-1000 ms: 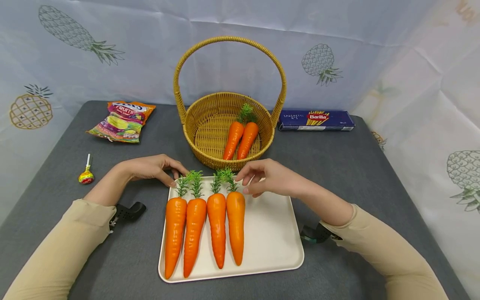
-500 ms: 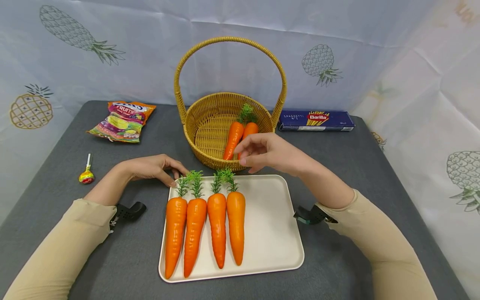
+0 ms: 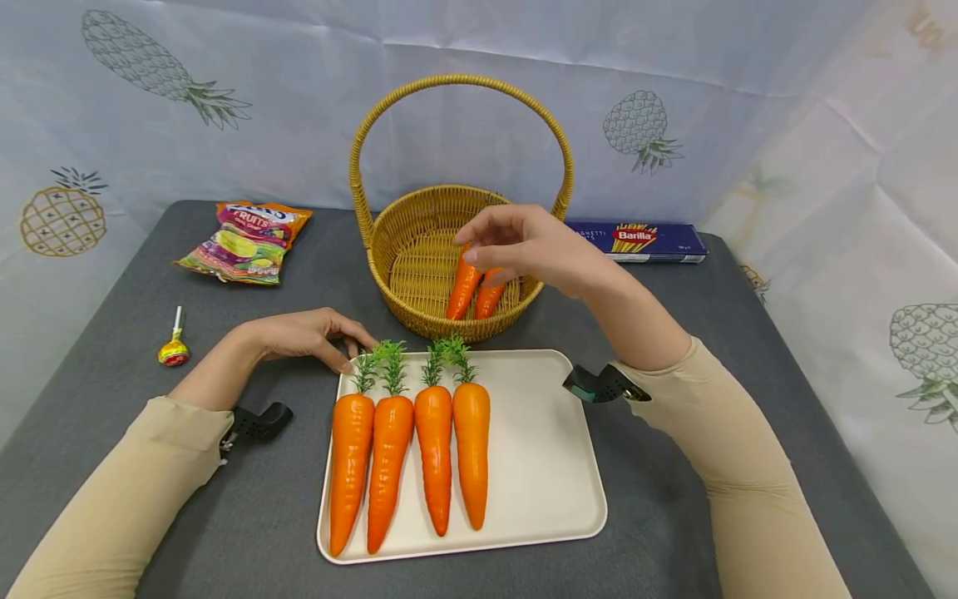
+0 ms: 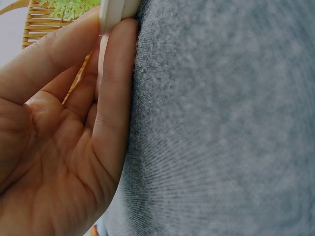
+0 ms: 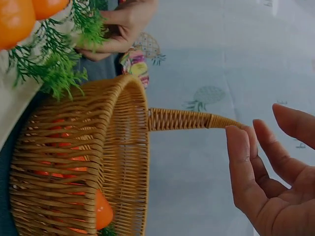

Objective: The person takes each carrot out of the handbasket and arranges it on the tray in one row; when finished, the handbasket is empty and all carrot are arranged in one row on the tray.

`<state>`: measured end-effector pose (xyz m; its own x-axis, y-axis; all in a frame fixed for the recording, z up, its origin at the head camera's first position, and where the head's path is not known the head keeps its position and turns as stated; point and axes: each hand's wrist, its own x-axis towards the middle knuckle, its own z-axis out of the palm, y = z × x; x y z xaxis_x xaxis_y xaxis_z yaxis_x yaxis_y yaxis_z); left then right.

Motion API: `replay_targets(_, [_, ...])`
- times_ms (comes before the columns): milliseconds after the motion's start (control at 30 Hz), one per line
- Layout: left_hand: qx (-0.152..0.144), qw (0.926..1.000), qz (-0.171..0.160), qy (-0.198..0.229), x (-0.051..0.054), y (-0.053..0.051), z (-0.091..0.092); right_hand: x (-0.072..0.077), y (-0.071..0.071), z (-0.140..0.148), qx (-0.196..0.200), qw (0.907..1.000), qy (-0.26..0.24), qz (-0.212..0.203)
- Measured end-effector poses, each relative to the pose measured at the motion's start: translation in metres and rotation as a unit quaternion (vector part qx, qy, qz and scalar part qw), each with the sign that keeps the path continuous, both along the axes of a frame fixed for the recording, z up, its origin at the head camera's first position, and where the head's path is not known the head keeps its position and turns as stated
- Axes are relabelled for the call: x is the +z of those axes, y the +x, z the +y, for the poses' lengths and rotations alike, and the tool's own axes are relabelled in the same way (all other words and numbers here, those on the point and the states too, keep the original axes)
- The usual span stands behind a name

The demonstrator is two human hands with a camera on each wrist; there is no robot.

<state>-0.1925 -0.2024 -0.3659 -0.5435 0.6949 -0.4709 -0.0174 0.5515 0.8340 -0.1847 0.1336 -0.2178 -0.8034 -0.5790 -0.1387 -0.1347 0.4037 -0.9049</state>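
My left hand (image 3: 303, 337) pinches the upper left corner of a cream tray (image 3: 542, 449). In the left wrist view, thumb and finger meet the tray's pale rim (image 4: 114, 14). Several orange carrots with green tops lie side by side on the tray's left half; the rightmost is one carrot (image 3: 471, 449). My right hand (image 3: 524, 245) hovers over the right side of a wicker basket (image 3: 422, 323), fingers loosely bent and holding nothing. Two carrots lie in the basket, one carrot (image 3: 462, 291) partly behind the hand; their leaves are mostly hidden.
The basket's tall arched handle (image 3: 460, 81) rises around the right hand's area. A colourful candy bag (image 3: 250, 243) and a lollipop (image 3: 174, 351) lie on the left. A blue spaghetti box (image 3: 659, 242) lies behind on the right, by the cloth backdrop.
My right hand has moved up and away from the carrot tops on the tray to above the basket, with nothing in it. The left hand and the tray have stayed in place.
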Motion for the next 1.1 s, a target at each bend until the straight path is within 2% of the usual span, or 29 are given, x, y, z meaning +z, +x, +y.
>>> replay_targets(133, [0.000,1.0000,0.001,0.000,0.000,0.000,0.000,0.005,-0.010,-0.004,-0.005,0.9997,0.019,0.012])
replay_targets(333, [-0.001,1.0000,0.001,0.001,0.001,0.000,0.001,0.011,-0.025,-0.010,-0.012,0.9995,0.030,0.005])
replay_targets(567, [-0.001,1.0000,0.002,0.000,0.001,0.000,0.001,0.017,-0.043,-0.017,-0.027,0.9993,0.020,-0.013])
replay_targets(900, [-0.002,1.0000,0.007,-0.002,0.000,0.000,0.000,0.015,-0.070,-0.024,-0.052,0.9983,0.004,-0.028])
replay_targets(1100, [-0.004,0.9999,0.009,-0.001,0.000,0.000,0.000,0.011,-0.086,-0.027,-0.078,0.9950,-0.002,-0.062])
